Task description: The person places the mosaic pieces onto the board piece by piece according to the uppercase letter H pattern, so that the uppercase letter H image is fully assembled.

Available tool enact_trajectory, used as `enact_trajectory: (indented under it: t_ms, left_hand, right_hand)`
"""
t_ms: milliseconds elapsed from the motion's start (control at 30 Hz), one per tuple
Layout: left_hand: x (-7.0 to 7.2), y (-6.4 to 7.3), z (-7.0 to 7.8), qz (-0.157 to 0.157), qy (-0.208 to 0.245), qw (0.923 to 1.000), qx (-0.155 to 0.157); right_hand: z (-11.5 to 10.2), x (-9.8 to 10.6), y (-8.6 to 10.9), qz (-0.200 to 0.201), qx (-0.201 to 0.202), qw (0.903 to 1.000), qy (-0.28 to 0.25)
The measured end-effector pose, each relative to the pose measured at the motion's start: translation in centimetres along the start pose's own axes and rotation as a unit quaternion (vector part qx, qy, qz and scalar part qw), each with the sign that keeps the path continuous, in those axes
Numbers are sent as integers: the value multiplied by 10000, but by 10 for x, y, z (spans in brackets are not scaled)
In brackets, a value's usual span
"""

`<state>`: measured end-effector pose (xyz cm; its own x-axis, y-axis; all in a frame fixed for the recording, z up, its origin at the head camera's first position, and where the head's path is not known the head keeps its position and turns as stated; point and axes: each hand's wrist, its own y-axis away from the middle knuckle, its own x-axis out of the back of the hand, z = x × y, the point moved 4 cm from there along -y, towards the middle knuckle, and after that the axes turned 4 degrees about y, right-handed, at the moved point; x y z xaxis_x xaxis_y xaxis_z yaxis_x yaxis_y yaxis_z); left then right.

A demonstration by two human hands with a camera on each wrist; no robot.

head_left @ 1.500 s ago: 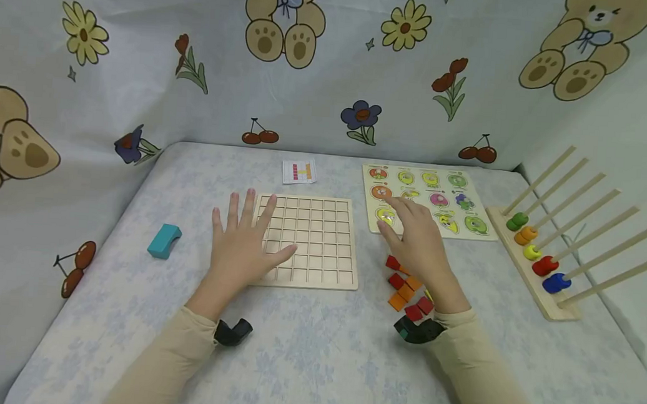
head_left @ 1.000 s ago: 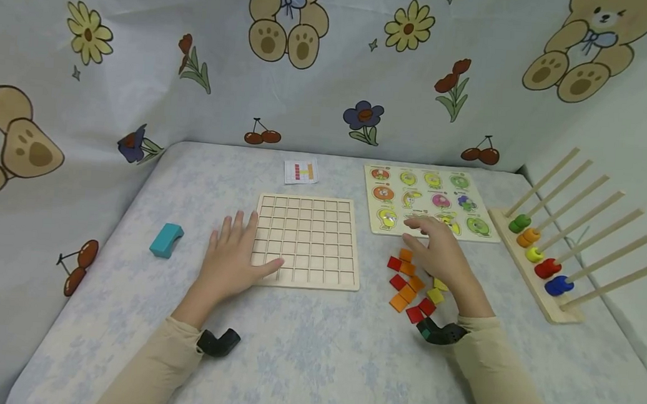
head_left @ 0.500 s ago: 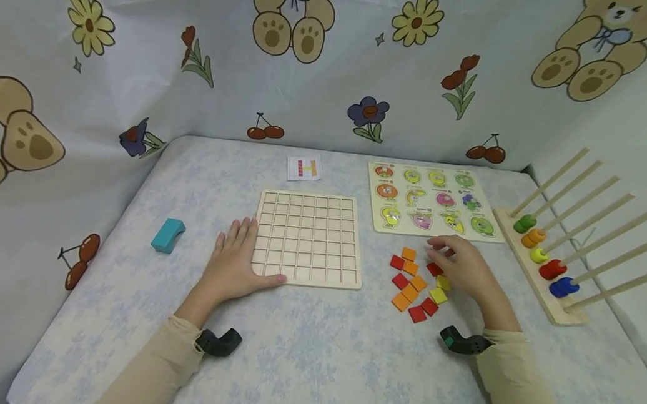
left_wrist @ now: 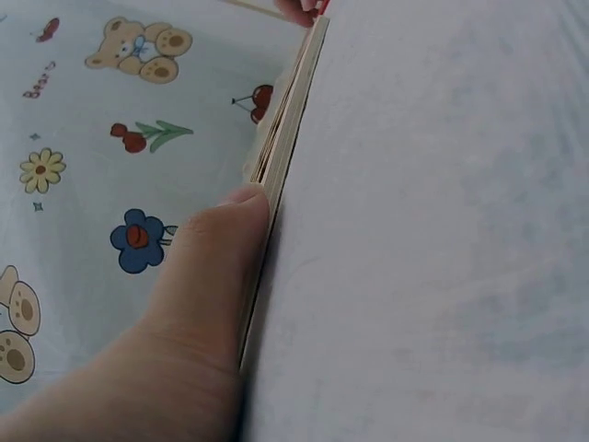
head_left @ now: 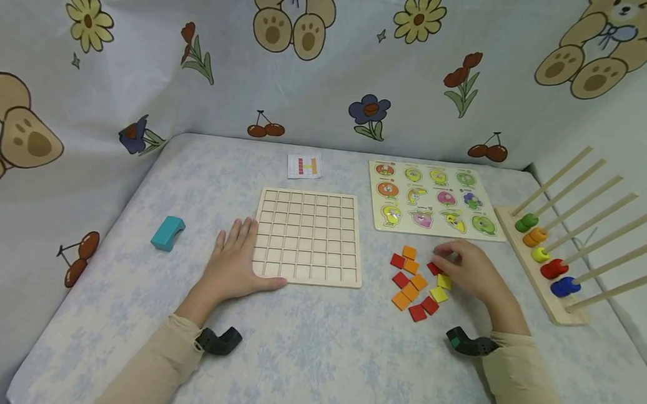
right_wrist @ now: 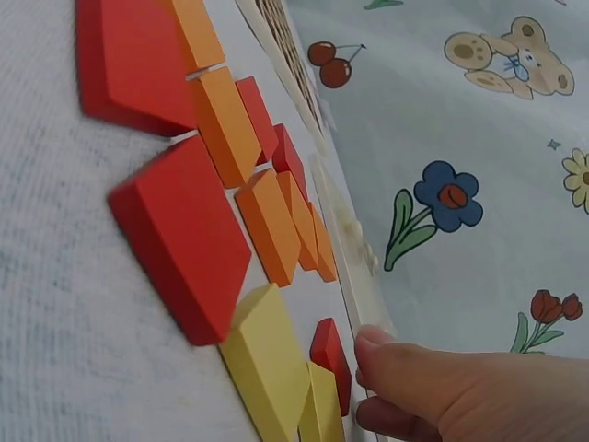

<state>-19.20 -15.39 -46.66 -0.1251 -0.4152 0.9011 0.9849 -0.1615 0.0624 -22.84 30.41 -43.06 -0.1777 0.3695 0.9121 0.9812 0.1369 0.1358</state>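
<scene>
My left hand (head_left: 231, 264) rests at the lower left corner of the wooden grid board (head_left: 305, 238). Its fingers lie along the left edge, and the left wrist view shows the thumb (left_wrist: 221, 239) against the board's front side. Over the far right of a group of red, orange and yellow square tiles is my right hand (head_left: 468, 268), fingers loosely bent. Its fingertips are right beside a red tile (right_wrist: 331, 364), with yellow tiles (right_wrist: 267, 359) just below. Orange tiles (head_left: 410, 292) lie flat between the board and this hand.
A fruit picture board (head_left: 436, 203) lies at the back right. Beyond it stands a wooden peg rack (head_left: 541, 267) with coloured beads. A small pattern card (head_left: 304, 167) is behind the grid board; a teal arched block (head_left: 167, 233) sits at left.
My left hand has come down from over the grid board to its left and front edges. My right hand has moved right and nearer, uncovering the tiles; its fingers now reach the red one.
</scene>
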Motion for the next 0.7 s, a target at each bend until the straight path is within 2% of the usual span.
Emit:
enact_trajectory:
  t_ms: [333,700]
  left_hand:
    - [0,1,-1,55,-8,10000,-5]
    - [3,4,3,48,45,10000,-27]
  right_hand:
    - [1,2,7,-378,-327,9987,-33]
    - [-5,-1,3,-488,-52,9987,-149]
